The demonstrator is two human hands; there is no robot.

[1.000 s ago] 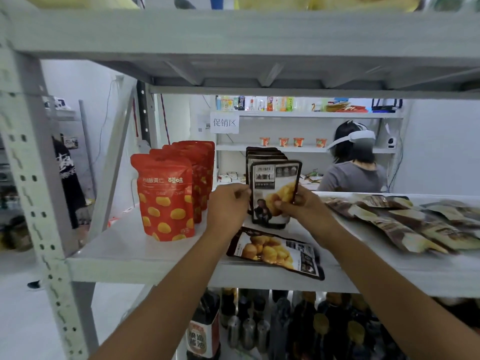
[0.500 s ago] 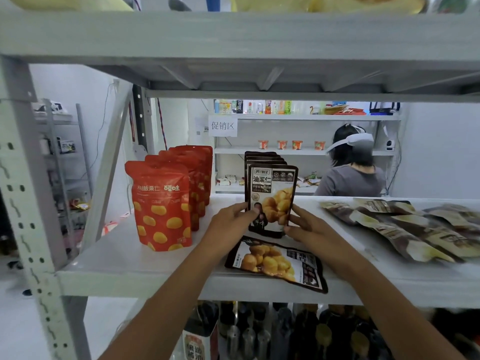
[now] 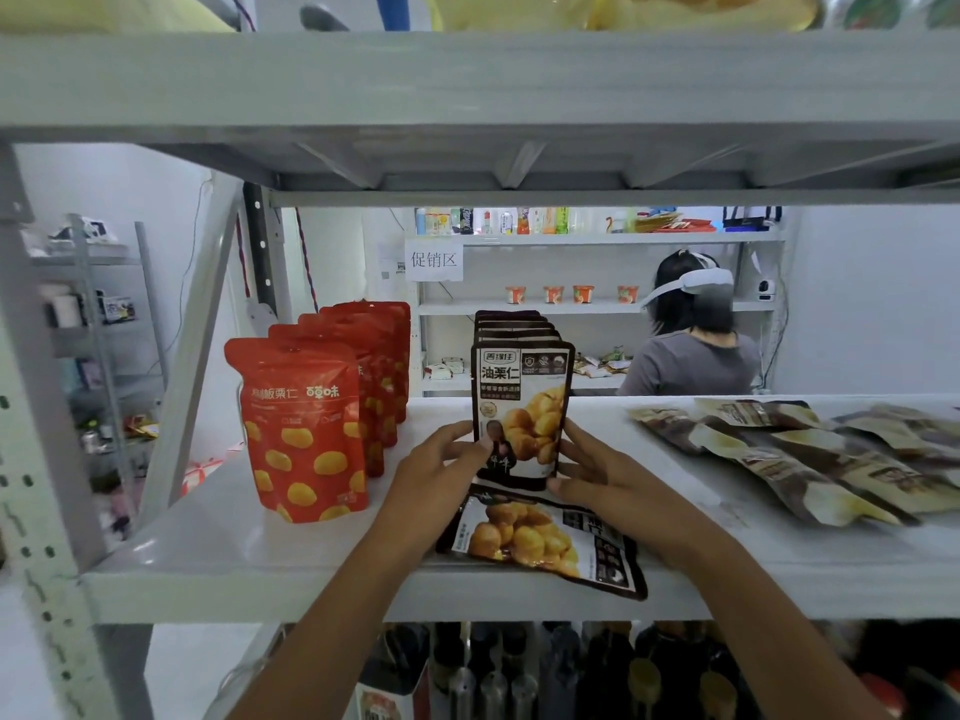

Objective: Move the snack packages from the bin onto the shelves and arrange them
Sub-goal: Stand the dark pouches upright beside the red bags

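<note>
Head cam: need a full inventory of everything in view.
red pouches: about five, red with yellow spots, upright row, shelf left
front dark pouch: one, dark brown, upright, shelf centre
rear dark pouches: about five, dark brown, upright row behind it
flat pouch: one, dark brown, lying at shelf front edge
tan packets: several, brown and tan, lying flat, shelf right
shelf: one, pale grey
bottles: many, dark, level below
yellow packs: count unclear, top level
sign: one, white, rear shelving
cups: four, orange, rear shelving
other person: one, grey top, white headset, behind shelf
left hand: grip on front dark pouch, lower left
right hand: grip, lower right
</note>
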